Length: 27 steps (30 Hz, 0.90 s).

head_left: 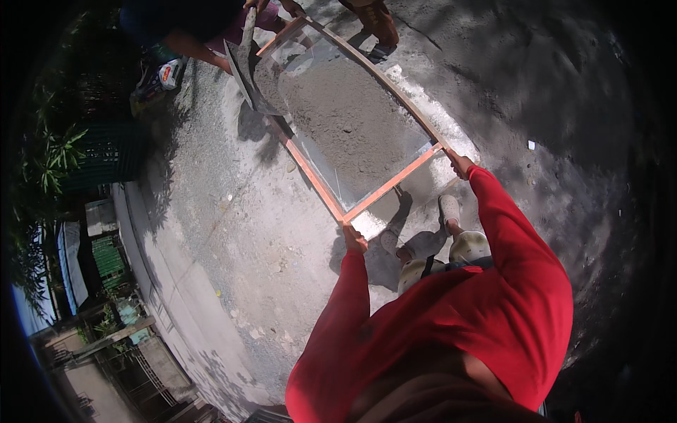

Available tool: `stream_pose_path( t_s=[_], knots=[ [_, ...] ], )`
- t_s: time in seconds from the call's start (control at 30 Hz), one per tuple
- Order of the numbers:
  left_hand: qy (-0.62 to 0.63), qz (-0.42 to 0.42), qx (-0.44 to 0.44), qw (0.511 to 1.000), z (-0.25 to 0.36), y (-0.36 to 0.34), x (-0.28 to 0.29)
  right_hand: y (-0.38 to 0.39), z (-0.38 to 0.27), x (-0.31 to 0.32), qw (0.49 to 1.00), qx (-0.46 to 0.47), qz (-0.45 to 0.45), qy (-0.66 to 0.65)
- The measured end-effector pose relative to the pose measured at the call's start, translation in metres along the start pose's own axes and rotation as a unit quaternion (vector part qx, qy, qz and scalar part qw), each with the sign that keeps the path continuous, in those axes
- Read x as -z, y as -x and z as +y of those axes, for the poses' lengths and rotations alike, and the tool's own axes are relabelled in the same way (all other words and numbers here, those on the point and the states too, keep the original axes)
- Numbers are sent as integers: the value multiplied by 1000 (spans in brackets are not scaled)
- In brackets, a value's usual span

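A rectangular sieve with a wooden frame (393, 182) and a mesh bottom stretches away in front of me, with grey sand (345, 106) heaped on it. My left hand (356, 240) is closed round the frame's near left corner end. At the near right corner, my right hand (461, 164) grips the end of the long side rail. Over the far left side, another person's shovel (247, 79) rests its blade at the frame's edge, against the sand. That person's forearm (199, 53) reaches in from the upper left. Hands also show at the sieve's far end.
Pale fine powder (462, 137) lies on the concrete around and under the sieve. My shoes (449, 209) stand close to its near end. A brown boot or foot (379, 27) is beside the far right. Printed sacks (168, 74) and plants (63, 155) are at the left.
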State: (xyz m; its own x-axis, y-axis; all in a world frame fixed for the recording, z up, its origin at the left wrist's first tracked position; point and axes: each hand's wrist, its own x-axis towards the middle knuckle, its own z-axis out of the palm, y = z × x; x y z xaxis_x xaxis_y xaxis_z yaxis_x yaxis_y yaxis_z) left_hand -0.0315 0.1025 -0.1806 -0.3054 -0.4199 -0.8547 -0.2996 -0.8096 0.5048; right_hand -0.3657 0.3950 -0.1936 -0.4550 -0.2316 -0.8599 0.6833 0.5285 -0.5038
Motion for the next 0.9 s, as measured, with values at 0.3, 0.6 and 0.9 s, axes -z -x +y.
stream_pose_path(
  t_s=[0.3, 0.6, 0.9],
  knots=[
    [9, 10, 42, 999, 4, -3, 6, 12, -5, -8, 999, 14, 4, -45],
    [32, 1, 68, 997, 12, -24, 25, 13, -7, -21, 999, 31, 8, -24],
    [-1, 7, -20, 1000, -3, 16, 16, 17, 19, -18, 999, 30, 19, 9]
  ],
)
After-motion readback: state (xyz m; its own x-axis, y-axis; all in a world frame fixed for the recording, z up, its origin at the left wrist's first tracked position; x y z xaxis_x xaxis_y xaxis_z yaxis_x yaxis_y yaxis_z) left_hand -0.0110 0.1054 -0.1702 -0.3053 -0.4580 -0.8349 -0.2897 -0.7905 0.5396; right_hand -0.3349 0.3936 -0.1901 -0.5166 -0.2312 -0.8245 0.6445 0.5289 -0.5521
